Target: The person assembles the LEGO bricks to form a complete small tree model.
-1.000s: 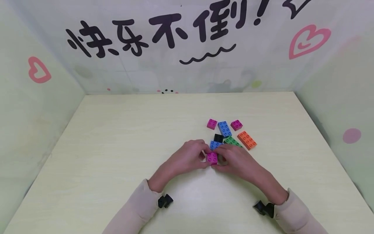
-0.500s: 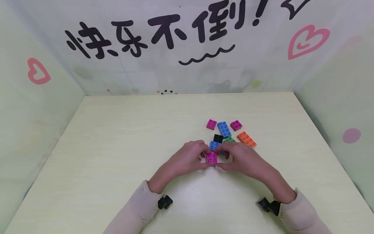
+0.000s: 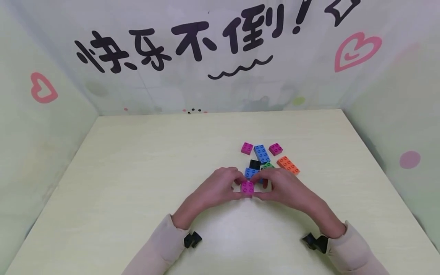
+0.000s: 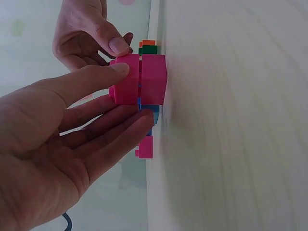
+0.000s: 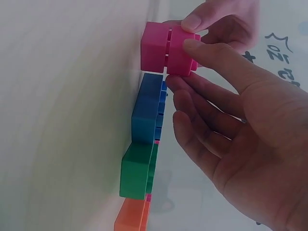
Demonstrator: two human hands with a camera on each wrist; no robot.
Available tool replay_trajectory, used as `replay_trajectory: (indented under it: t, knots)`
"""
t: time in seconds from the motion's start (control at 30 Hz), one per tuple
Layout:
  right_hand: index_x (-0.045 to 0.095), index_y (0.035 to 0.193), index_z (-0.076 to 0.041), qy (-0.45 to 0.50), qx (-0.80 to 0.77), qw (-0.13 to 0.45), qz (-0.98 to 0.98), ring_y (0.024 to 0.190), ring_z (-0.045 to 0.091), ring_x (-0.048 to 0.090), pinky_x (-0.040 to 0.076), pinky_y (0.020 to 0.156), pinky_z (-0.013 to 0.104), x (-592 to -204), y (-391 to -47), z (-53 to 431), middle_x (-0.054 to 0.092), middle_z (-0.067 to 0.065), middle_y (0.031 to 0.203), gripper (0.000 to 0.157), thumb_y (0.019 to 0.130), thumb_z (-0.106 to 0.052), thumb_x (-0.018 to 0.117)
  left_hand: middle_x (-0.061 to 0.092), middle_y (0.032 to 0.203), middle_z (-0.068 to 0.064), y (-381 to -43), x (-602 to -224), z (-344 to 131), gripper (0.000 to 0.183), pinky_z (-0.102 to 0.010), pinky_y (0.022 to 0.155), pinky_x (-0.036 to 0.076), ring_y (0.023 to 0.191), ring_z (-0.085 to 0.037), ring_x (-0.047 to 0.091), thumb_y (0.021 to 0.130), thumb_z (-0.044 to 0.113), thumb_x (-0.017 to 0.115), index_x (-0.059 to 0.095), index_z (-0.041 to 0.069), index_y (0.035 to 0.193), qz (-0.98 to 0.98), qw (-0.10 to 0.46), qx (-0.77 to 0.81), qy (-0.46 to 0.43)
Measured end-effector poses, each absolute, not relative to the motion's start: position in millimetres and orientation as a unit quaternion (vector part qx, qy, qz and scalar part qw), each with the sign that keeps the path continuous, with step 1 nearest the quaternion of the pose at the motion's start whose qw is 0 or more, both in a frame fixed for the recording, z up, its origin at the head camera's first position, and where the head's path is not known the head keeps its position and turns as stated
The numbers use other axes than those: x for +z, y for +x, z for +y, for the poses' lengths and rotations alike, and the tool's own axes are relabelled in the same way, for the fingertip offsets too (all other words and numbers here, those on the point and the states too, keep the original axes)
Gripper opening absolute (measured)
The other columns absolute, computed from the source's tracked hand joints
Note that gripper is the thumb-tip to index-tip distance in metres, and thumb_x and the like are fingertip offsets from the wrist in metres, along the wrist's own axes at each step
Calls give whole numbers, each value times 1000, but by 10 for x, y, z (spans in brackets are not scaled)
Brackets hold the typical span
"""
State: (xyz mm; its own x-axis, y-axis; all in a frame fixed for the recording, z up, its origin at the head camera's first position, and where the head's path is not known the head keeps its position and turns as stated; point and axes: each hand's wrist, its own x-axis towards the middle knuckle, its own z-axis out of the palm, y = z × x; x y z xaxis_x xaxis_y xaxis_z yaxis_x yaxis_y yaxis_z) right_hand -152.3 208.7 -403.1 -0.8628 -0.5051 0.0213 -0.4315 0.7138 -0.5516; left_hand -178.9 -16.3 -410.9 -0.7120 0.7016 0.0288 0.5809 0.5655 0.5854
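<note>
Two pink toy building bricks are stacked, a thin gap showing studs between the upper brick (image 4: 127, 84) and the lower brick (image 4: 154, 79). My left hand (image 3: 219, 186) pinches the upper one from the left, thumb on its near side. From the right, my right hand (image 3: 286, 187) pinches that same brick between thumb and forefinger. In the right wrist view the lower brick (image 5: 155, 47) sits at the table surface. Just beyond the hands lie a blue brick (image 3: 250, 173) and a green brick (image 3: 268, 165), the latter partly hidden behind my right hand.
Farther back are a black brick (image 3: 254, 164), a long blue brick (image 3: 262, 154) and an orange brick (image 3: 288, 165). Two more pink ones, a left pink brick (image 3: 246, 148) and a right pink brick (image 3: 275, 149), lie behind. Walls enclose the pale table (image 3: 137, 164).
My right hand has shifted slightly to the right, its thumb drawn from the stack's front to its right side, covering more of the green brick. The left hand keeps its pinch.
</note>
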Motion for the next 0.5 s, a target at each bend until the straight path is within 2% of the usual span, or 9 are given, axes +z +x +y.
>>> replay_trajectory:
  t: [0.5]
  knots:
    - [73, 107, -17, -263, -270, 60, 924, 74, 11, 56, 49, 63, 24, -4054, -1518, 2083, 69, -8, 93, 33, 77, -24, 86, 67, 92, 5, -1777, -4104, -165, 34, -17, 74, 48, 85, -9, 63, 81, 31, 82, 75, 11, 108, 880, 99, 287, 366]
